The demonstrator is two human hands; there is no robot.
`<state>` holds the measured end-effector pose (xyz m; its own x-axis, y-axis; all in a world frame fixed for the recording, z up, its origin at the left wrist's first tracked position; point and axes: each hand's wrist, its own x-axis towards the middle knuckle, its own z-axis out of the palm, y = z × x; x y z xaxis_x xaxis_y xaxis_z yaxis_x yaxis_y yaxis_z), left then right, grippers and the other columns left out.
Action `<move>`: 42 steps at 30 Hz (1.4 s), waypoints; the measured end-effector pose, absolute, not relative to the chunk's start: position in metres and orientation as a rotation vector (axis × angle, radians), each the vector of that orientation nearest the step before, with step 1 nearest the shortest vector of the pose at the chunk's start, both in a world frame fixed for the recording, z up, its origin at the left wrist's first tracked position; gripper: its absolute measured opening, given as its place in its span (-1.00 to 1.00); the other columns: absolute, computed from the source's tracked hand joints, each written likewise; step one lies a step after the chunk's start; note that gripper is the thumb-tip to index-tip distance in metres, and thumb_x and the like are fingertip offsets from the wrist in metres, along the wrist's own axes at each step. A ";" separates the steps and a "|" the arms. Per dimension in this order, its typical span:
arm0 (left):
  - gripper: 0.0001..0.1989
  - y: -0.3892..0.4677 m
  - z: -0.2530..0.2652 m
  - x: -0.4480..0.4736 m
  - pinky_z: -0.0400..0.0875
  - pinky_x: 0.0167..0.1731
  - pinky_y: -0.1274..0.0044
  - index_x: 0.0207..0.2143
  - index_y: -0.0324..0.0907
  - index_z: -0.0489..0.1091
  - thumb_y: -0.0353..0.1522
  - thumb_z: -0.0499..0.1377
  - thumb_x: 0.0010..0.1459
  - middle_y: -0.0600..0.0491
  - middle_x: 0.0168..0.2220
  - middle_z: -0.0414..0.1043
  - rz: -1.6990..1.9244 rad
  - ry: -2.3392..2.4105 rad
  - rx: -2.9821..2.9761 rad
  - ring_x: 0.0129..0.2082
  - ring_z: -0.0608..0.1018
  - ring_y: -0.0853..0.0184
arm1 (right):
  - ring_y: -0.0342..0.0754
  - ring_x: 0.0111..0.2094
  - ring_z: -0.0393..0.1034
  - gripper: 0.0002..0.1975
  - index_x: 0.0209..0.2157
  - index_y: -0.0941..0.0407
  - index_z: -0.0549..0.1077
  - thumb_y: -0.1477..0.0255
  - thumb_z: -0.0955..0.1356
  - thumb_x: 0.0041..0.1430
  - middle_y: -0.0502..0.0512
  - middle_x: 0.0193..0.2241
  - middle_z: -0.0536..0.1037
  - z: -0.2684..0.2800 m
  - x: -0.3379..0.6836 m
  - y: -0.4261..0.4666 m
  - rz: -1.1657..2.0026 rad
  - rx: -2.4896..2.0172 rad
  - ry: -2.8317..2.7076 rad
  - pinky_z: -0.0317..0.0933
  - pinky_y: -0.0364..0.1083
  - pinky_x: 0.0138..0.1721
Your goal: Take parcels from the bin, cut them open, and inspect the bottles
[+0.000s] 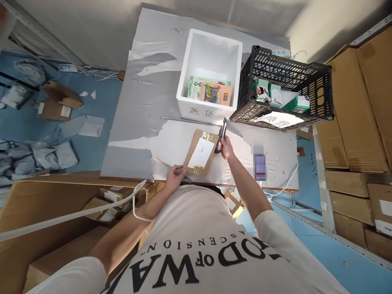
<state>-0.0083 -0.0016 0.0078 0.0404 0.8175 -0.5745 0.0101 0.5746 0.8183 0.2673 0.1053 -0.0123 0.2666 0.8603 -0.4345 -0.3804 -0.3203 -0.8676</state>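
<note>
Taped parcel (201, 152) and box cutter (220, 139) at the table's (122, 130) near edge
Pinching the parcel's corner in the left hand (176, 176); clenching the box cutter in the right hand (227, 148); white label (202, 150) too small to read; handwritten characters on white foam box (200, 104) and black crate (326, 90) toward the far edge; pixelated phone (260, 166) by near right corner; "ASCENSION" on the shirt (211, 261), other letters lost in folds.

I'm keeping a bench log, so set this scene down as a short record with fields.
Left hand: touching near left corner of cardboard box
Right hand: holding utility knife beside it
Box: on the table, white label facing up
White bin: beyond the box, colourful printed items inside
Black crate: right of the bin, green boxes inside
</note>
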 end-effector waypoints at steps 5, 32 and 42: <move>-0.45 0.000 0.007 -0.011 0.51 -0.32 0.40 -0.26 -0.14 0.35 0.06 0.31 -0.13 -0.04 -0.15 0.53 0.624 1.445 0.822 -0.37 0.58 0.29 | -0.16 -0.28 0.39 -0.69 -0.23 0.02 0.30 0.20 0.38 0.03 -0.11 -0.33 0.47 -0.017 0.253 0.122 1.356 -1.465 -0.568 0.34 -0.12 -0.20; -0.46 0.190 -0.004 0.016 0.42 -0.05 0.32 -0.07 -0.15 0.42 -0.05 0.30 -0.05 -0.08 0.00 0.45 0.578 1.164 1.207 -0.14 0.54 0.22 | 0.04 -0.27 0.56 -0.60 -0.18 -0.09 0.36 0.21 0.51 -0.05 0.00 -0.20 0.62 0.032 0.204 -0.045 1.696 -1.287 0.203 0.47 0.13 -0.20; -0.53 0.145 0.024 -0.016 0.50 -0.19 0.38 -0.19 -0.18 0.36 -0.05 0.28 -0.03 -0.03 -0.09 0.43 0.856 1.435 1.032 -0.31 0.52 0.37 | -0.07 -0.18 0.52 -0.63 -0.17 -0.04 0.31 0.18 0.46 0.04 0.01 -0.11 0.58 0.038 0.257 0.013 1.498 -1.256 -0.124 0.42 0.06 -0.09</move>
